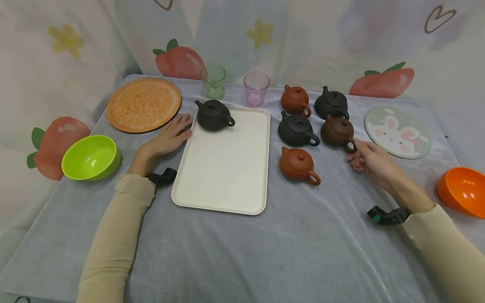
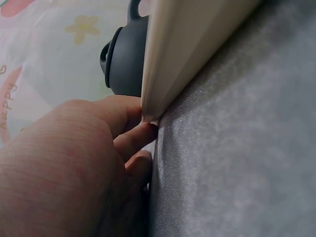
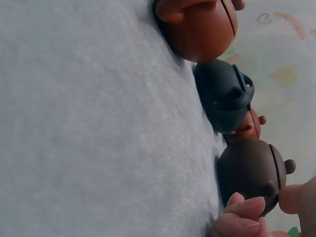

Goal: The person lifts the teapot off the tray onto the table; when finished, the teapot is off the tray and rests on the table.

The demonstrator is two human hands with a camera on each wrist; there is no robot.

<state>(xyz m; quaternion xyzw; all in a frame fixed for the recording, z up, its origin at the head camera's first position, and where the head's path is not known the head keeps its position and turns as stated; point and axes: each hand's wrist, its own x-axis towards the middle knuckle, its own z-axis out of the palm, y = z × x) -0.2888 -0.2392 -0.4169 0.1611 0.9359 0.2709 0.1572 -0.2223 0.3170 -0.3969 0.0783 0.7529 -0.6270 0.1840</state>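
My right hand [image 1: 373,162] pinches the handle of a brown teapot [image 1: 336,131], which stands on the cloth; in the right wrist view the thumb [image 3: 292,198] lies on top of the handle and curled fingers sit below it. On the other side, my left hand [image 1: 166,136] rests on the cloth with fairly straight fingers, touching the left rim of a cream tray [image 1: 227,168]. A black teapot [image 1: 213,115] stands in the tray's back left corner, close to those fingertips. In the left wrist view the tray's wall [image 2: 170,54] meets the fingers.
Beside the brown teapot stand two black teapots [image 1: 296,129] [image 1: 331,103] and two reddish ones [image 1: 297,164] [image 1: 294,99]. Two glasses [image 1: 214,84] [image 1: 256,90] are behind the tray. Round mats [image 1: 144,105] [image 1: 398,131] and bowls, green [image 1: 91,158] and orange [image 1: 462,191], lie to the sides.
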